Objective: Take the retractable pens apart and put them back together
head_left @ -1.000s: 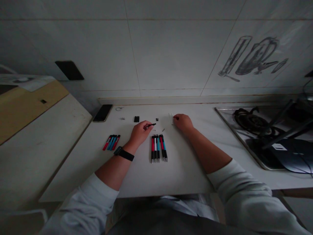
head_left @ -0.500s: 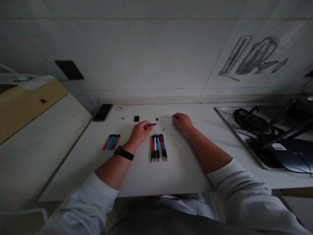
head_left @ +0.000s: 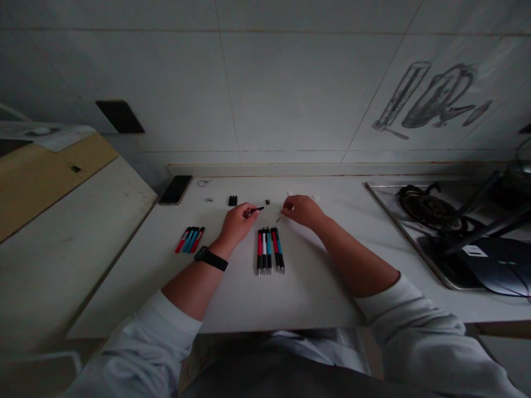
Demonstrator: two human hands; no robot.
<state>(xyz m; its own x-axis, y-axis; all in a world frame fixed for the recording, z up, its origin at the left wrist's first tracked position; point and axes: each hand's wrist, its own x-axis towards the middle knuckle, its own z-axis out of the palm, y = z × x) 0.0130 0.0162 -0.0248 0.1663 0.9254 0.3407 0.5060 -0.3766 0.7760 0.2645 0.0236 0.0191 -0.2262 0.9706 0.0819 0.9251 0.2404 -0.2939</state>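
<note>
Fingers of the right hand (head_left: 305, 210) have shifted left from beside the clear slender pieces (head_left: 289, 193) toward the left hand (head_left: 238, 223); the left hand stays in almost the same spot, beyond and just left of the pen row (head_left: 269, 250), gripping a thin black pen part (head_left: 260, 209) whose tip points rightward, over the space just beyond the pen row; the right hand, beyond and right of the pen row, is curled with thumb and forefinger close together, and I cannot tell whether anything is pinched there.

Red, white and blue pens with black grips form the pen row, metallic tips toward the person; just beyond its far end lies a small metal piece (head_left: 278, 220), and farther beyond, two small black bits (head_left: 267, 202); the clear slender pieces lie beyond it to the right, partly hidden by the right hand.

Beyond the pen row to the left sit a black cluster (head_left: 233, 200), then tiny springs (head_left: 209, 199), a ring (head_left: 203, 183) and a phone (head_left: 175, 189); directly left of it, past the left forearm, lie red and blue barrels (head_left: 189, 241); the white tabletop (head_left: 307, 301) carries all these; well right of the pen row is a metal-rimmed hob (head_left: 404, 236).
</note>
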